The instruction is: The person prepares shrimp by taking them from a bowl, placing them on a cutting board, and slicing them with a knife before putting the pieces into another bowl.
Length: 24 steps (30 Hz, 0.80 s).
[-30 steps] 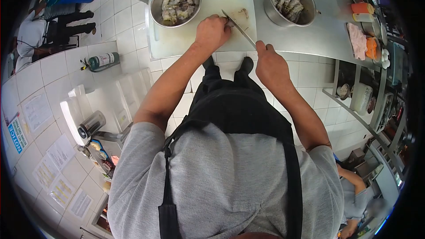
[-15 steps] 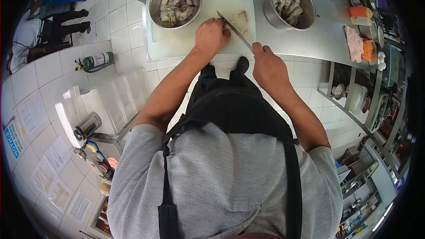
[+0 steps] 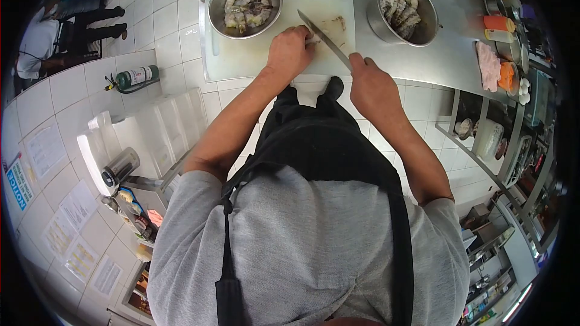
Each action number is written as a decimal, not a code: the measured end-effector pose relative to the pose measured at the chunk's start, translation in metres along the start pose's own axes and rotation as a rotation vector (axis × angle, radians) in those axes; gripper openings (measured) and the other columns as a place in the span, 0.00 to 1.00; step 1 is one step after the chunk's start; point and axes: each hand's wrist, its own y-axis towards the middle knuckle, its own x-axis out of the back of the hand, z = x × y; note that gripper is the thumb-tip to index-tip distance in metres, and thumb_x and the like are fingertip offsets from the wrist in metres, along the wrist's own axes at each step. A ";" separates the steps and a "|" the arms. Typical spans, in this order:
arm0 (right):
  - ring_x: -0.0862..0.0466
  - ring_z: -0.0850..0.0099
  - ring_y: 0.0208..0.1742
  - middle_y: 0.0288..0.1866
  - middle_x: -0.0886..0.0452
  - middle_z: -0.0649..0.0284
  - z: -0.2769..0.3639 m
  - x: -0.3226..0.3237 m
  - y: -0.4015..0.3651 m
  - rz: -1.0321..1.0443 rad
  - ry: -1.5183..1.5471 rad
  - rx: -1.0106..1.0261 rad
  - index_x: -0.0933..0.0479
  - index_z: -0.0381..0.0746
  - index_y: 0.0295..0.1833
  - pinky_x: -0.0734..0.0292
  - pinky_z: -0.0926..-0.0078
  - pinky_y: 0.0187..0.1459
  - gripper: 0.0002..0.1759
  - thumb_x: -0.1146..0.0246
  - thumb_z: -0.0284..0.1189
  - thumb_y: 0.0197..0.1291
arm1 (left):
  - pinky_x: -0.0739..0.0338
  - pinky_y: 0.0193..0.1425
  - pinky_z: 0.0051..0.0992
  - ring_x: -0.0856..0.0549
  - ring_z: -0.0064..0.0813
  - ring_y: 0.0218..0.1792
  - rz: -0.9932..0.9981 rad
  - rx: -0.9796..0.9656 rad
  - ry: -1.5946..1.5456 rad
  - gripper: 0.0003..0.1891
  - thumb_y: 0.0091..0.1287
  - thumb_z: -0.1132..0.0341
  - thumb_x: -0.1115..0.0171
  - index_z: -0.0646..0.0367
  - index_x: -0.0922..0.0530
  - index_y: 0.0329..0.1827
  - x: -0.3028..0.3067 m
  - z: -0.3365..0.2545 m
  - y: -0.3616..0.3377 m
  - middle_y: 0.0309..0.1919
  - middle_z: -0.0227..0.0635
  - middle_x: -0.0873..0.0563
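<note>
My right hand (image 3: 376, 86) is closed round the handle of a long knife (image 3: 326, 39), its blade slanting up and left over the white cutting board (image 3: 241, 63). Against the board, my left hand (image 3: 290, 51) has its fingers curled on a small pale piece that looks like a shrimp (image 3: 313, 38), mostly covered by the fingers. The blade lies right beside those fingertips. On the board's left part stands a steel bowl (image 3: 215, 15) of peeled-looking shrimp (image 3: 246, 7). A deeper steel bowl (image 3: 376, 23) with greyish shrimp (image 3: 406, 15) is on the counter to the right.
Dark scraps (image 3: 339, 24) lie on the board. Along the steel counter's (image 3: 447, 54) right side are a pink cloth (image 3: 488, 63), an orange-lidded container (image 3: 499, 24) and pans. A fire extinguisher (image 3: 138, 77) is at left; beyond it a person (image 3: 42, 48) sits.
The whole view has shifted slightly, so board and bowls appear a little farther right. The knife and the left hand stay close together, and more of the pale piece shows by the fingertips.
</note>
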 end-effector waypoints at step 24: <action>0.10 0.40 0.41 0.42 0.16 0.42 0.001 -0.019 0.014 0.032 0.039 0.016 0.28 0.34 0.53 0.13 0.45 0.43 0.12 0.42 0.20 0.65 | 0.13 0.52 0.48 0.08 0.54 0.43 0.000 -0.044 0.051 0.13 0.65 0.64 0.28 0.61 0.10 0.48 0.001 0.003 -0.009 0.41 0.50 0.08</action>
